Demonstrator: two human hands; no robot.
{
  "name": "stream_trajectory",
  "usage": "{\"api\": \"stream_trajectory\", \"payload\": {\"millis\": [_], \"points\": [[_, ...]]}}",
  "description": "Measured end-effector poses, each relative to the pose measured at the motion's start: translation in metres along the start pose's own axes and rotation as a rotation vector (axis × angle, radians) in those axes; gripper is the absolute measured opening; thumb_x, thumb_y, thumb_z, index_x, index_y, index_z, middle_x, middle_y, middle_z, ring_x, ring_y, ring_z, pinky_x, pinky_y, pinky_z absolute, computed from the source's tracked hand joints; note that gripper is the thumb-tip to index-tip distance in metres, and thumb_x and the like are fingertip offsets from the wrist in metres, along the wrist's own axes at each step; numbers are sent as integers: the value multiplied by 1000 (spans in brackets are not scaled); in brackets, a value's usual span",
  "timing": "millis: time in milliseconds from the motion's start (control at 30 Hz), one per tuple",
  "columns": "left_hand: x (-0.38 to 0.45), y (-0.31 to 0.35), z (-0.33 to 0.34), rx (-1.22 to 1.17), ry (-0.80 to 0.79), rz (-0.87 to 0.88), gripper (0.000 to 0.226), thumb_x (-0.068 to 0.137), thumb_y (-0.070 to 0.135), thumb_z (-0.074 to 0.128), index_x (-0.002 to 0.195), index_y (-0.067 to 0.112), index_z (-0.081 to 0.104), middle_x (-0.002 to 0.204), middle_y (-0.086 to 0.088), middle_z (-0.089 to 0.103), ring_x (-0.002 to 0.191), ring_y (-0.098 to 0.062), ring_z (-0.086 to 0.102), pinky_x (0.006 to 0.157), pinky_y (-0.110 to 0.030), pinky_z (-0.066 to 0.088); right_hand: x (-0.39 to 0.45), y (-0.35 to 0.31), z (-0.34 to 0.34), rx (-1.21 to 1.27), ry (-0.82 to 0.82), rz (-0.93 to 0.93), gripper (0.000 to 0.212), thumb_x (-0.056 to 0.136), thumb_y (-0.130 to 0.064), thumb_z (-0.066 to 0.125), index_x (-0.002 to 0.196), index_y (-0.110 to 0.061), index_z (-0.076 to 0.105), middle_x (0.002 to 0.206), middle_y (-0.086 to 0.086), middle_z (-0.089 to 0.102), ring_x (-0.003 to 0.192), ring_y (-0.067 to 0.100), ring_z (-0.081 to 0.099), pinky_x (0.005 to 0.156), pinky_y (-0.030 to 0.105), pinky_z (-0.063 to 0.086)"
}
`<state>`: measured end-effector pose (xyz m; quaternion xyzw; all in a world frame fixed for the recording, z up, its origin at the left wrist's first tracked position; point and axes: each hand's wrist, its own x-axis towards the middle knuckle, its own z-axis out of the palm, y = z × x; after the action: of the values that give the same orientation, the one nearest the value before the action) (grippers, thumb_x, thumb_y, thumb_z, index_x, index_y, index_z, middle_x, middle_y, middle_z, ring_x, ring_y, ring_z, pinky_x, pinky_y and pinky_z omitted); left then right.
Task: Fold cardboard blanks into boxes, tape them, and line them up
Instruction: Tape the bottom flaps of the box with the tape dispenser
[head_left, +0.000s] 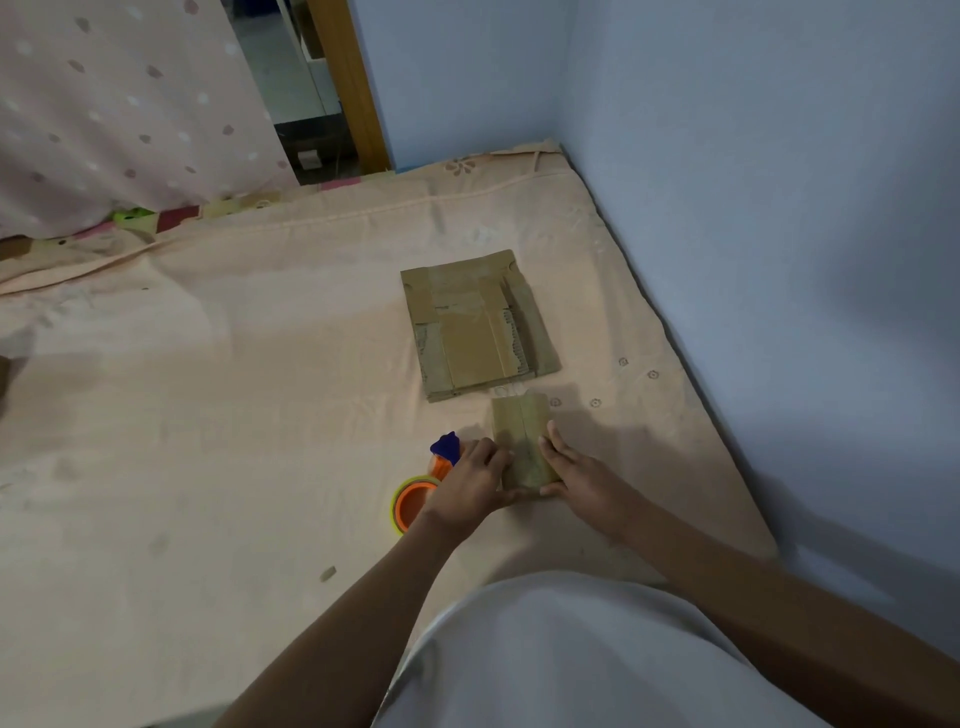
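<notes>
A small folded cardboard box (522, 434) stands on the peach bed sheet (234, 415), its top seam taped. My left hand (470, 480) grips its left side with curled fingers. My right hand (576, 475) holds its right side, fingers laid along the wall and thumb under the near end. Just beyond it lies a flat stack of cardboard blanks (478, 325) with old tape strips on top. An orange and blue tape dispenser (423, 483) lies on the sheet to the left of my left hand, partly hidden by my wrist.
A blue wall (779, 208) runs along the bed's right edge and meets a corner at the back. A dotted pink curtain (130, 104) hangs at the far left. Open sheet stretches to the left of the dispenser.
</notes>
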<state>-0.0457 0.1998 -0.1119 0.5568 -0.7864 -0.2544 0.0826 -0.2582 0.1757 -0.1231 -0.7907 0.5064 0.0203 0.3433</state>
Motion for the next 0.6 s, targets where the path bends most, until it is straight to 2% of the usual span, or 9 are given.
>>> {"api": "stream_trajectory", "payload": {"millis": [67,200,300,333,433,533,600], "points": [[1,-2,-1,34,-20,21,55,96,47,55,134,7,51,125,-10,50,117,-24,45,100,-32,40,-1,3,-4,-20,-17,-29,74,102,-21,56,159,-8,11,164,3,-15,149,26,27,120,28,21],[1,-6,-3,66,-69,45,56,97,37,59,141,6,46,131,-11,47,123,-25,43,104,-30,39,-4,9,-17,-32,-82,-79,72,102,-6,53,160,-10,9,163,1,-17,146,16,31,113,13,15],[-2,-8,-2,80,-111,45,61,97,30,60,148,5,39,137,-10,45,128,-22,39,108,-28,36,-6,12,-23,16,-118,-100,76,97,8,51,160,-12,13,162,-6,-15,143,11,33,116,18,30],[-2,-8,-2,69,-119,38,61,97,29,61,148,6,38,137,-10,45,129,-21,40,108,-28,36,-5,13,-23,27,-107,-101,75,97,6,53,160,-13,15,162,-8,-13,144,9,29,115,17,30],[0,-7,-5,31,-107,18,58,95,30,63,146,11,43,136,-7,46,127,-20,41,106,-26,36,-2,15,-23,43,-56,-66,75,96,-16,65,159,-19,23,163,-11,-1,144,3,14,113,12,14],[2,-8,-5,-16,-40,-27,57,89,38,70,139,16,56,127,-7,48,120,-21,42,103,-28,37,-1,15,-21,239,12,28,81,84,-22,81,153,-17,38,163,-11,15,143,-3,15,117,15,12],[0,-2,-5,-101,21,-136,49,91,38,68,135,20,60,119,-6,51,112,-19,46,98,-26,39,-1,14,-17,356,62,75,81,80,-21,84,150,-15,45,162,-7,23,146,0,18,121,20,14]]}}
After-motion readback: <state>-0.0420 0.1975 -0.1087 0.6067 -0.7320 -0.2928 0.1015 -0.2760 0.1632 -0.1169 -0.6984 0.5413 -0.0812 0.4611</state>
